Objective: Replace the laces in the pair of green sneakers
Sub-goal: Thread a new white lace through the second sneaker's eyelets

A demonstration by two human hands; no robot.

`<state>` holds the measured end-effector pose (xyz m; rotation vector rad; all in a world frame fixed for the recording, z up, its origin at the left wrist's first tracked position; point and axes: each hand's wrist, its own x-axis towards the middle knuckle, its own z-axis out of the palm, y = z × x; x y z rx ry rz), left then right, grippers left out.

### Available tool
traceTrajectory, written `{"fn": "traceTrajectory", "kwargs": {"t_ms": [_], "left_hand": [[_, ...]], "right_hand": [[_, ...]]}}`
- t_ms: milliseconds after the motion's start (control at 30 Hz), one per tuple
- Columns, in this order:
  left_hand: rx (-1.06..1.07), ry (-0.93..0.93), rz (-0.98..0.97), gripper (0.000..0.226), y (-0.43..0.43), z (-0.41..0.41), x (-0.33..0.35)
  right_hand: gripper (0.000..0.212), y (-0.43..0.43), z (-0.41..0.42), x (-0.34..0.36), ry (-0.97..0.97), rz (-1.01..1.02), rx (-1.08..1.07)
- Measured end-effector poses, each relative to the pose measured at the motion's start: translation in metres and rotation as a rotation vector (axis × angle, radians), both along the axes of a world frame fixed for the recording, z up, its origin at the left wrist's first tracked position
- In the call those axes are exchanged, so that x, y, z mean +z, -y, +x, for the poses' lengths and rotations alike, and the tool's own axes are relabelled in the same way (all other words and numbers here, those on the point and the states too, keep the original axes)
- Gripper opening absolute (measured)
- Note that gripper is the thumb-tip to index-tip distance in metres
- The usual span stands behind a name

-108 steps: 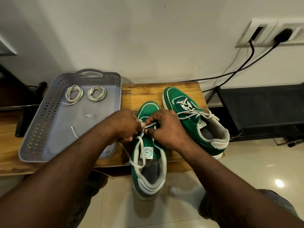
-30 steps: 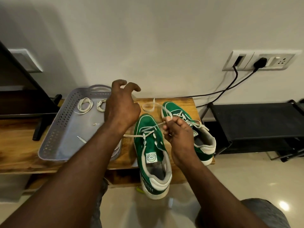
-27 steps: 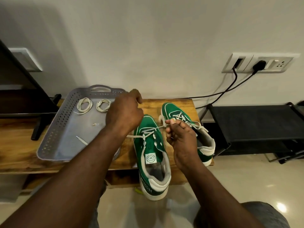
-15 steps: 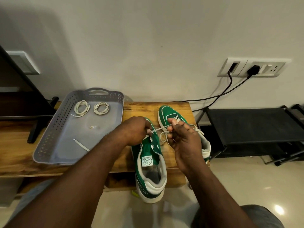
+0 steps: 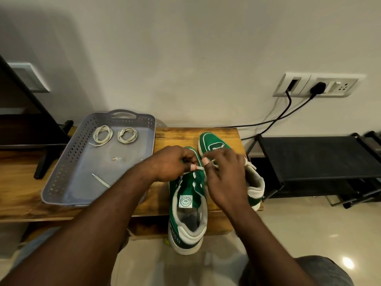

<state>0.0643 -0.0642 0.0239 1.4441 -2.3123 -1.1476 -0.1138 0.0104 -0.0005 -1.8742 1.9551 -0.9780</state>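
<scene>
Our left hand (image 5: 170,164) and right hand (image 5: 225,178) each pinch the white lace (image 5: 199,167) over the near sneaker (image 5: 186,189); tray (image 5: 68,162) at ten o'clock.

wall socket (image 5: 338,87), black plug (image 5: 318,87), black rack (image 5: 309,157)

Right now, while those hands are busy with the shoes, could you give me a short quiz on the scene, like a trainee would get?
1. True or false: the grey tray holds two coiled laces.
2. The left hand and right hand are working over: A the near sneaker, B the coiled laces, C the grey tray.
3. Fill in: both hands pinch a white ____ between them.

Key: 1 true; 2 A; 3 lace.
</scene>
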Motion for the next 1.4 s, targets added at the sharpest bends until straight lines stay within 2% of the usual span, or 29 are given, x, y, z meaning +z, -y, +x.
{"fn": "traceTrajectory", "kwargs": {"t_ms": [67, 133, 167, 333, 400, 467, 533, 600, 667, 767, 833, 867, 1000, 1067, 1167, 1233, 1267, 1300, 1400], "left_hand": [[-0.009, -0.005, 0.0, 0.018, -0.001, -0.001, -0.002], [-0.013, 0.019, -0.005, 0.016, -0.001, -0.001, -0.002], [-0.015, 0.047, -0.014, 0.015, 0.0, -0.001, -0.002], [0.039, 0.243, -0.082, 0.01, 0.008, 0.011, -0.003], [0.127, 0.355, -0.153, 0.005, 0.01, 0.018, -0.006], [0.218, 0.509, -0.243, 0.013, 0.01, 0.023, -0.009], [0.293, 0.65, -0.266, 0.022, 0.01, 0.027, -0.012], [0.34, 0.693, -0.223, 0.026, 0.011, 0.029, -0.013], [0.331, 0.532, -0.179, 0.029, 0.011, 0.027, -0.009], [0.185, 0.036, -0.125, 0.032, 0.002, 0.01, 0.007], [0.105, -0.213, 0.024, 0.023, -0.007, -0.003, 0.014], [0.093, -0.254, 0.09, 0.019, -0.011, -0.009, 0.016], [0.15, -0.22, 0.128, 0.019, -0.012, -0.013, 0.015], [0.179, -0.152, 0.065, 0.018, -0.007, -0.009, 0.015], [0.244, 0.3, -0.187, 0.023, 0.006, 0.013, 0.009], [0.298, 0.468, -0.263, 0.023, 0.01, 0.025, 0.005], [0.308, 0.447, -0.285, 0.017, 0.009, 0.026, 0.005], [0.297, 0.344, -0.293, 0.009, 0.007, 0.025, 0.005], [0.093, -0.081, -0.202, 0.015, -0.005, 0.006, 0.013]], "right_hand": [[0.041, 0.003, 0.003, -0.007, -0.149, 0.168, 0.103], [0.04, 0.004, 0.006, -0.013, -0.24, 0.213, 0.155], [0.039, 0.005, 0.005, -0.015, -0.222, 0.219, 0.163], [0.029, 0.006, -0.008, -0.01, 0.347, 0.236, 0.093], [0.025, 0.004, -0.015, -0.003, 0.534, 0.203, 0.131], [0.022, 0.003, -0.022, 0.003, 0.722, 0.17, 0.192], [0.02, 0.002, -0.026, 0.01, 0.868, 0.132, 0.226], [0.021, 0.001, -0.028, 0.013, 0.918, 0.09, 0.217], [0.021, 0.002, -0.027, 0.012, 0.865, 0.106, 0.204], [0.027, -0.001, -0.018, 0.007, 0.79, 0.18, 0.189], [0.026, -0.002, -0.012, 0.005, 0.759, 0.183, 0.193], [0.024, -0.003, -0.01, 0.006, 0.742, 0.176, 0.198], [0.023, 0.0, -0.011, 0.004, 0.749, 0.174, 0.173], [0.024, 0.001, -0.013, 0.003, 0.771, 0.18, 0.173], [0.026, 0.002, -0.02, 0.005, 0.809, 0.173, 0.176], [0.027, 0.001, -0.024, 0.005, 0.823, 0.175, 0.158], [0.027, 0.001, -0.024, 0.005, 0.824, 0.178, 0.153], [0.027, 0.0, -0.022, 0.004, 0.815, 0.181, 0.153], [0.026, -0.001, -0.013, 0.001, 0.751, 0.202, 0.194]]}}
